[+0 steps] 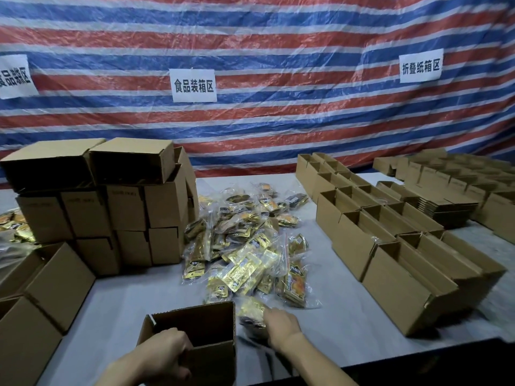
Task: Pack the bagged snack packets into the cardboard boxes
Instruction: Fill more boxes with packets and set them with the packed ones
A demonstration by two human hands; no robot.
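— Which step are you on?
— Head view: my left hand (pixel 164 349) grips the near wall of the open box (pixel 200 321) on the counter (pixel 348 330). My right hand (pixel 281 327) is on a bag (pixel 252 312) just right of the box, at the near end of the pile (pixel 245 246). It's blurred, so I can't tell if it's pinched.
— Next?
— Probably lift it over the wall and drop it in.

2 bare forearms reach in from the near edge. Left hand (pixel 164 355) is curled over the near wall of the box (pixel 220 321). Right hand (pixel 281 327) is knuckles up, fingertips hidden at a blurred bag (pixel 252 313); grip unclear.
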